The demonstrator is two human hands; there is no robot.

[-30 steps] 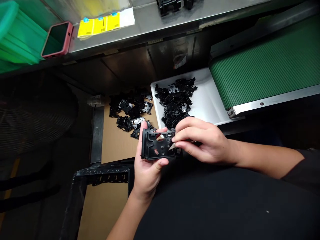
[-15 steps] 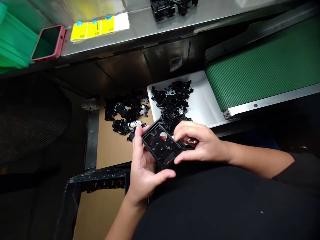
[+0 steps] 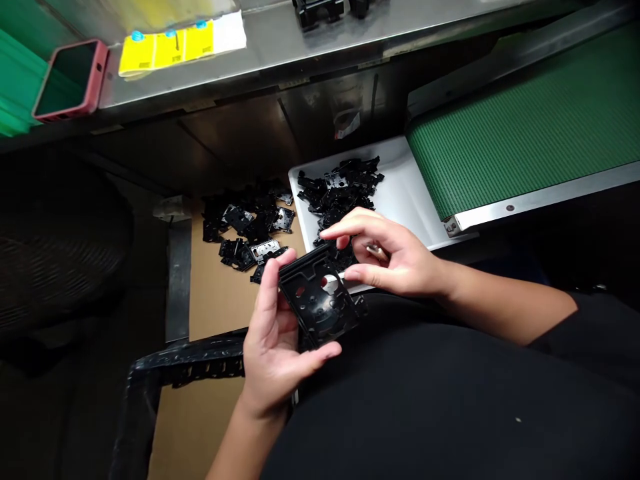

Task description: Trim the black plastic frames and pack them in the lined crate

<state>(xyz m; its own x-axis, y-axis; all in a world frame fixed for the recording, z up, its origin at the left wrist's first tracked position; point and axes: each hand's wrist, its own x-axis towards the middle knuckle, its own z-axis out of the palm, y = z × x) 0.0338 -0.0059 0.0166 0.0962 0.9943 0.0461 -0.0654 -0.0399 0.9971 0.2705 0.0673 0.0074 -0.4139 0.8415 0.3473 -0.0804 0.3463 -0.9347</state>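
Observation:
My left hand (image 3: 273, 360) grips a flat black plastic housing (image 3: 323, 307) by its edges, with the thumb along the near side and the fingers at the left. The part is tilted and shows a round hole, smaller cut-outs and moulded ridges. My right hand (image 3: 395, 257) is just beyond its upper right corner, index finger stretched over the edge. Thumb and index are apart, while the other fingers curl around a small shiny object (image 3: 377, 252); most of it is hidden in the palm, so its kind is unclear.
A white tray (image 3: 405, 193) holds a pile of small black parts (image 3: 345, 193). More black parts (image 3: 245, 227) lie on cardboard (image 3: 215, 307). A green conveyor belt (image 3: 525, 120) runs at right. On the metal shelf (image 3: 270, 53) are a phone (image 3: 70, 80) and yellow labels (image 3: 167, 50). A black crate (image 3: 135, 400) stands below.
My right hand has moved from the housing's right side up toward its upper corner, its index finger now extended. The housing has shifted slightly left and tilted in my left hand.

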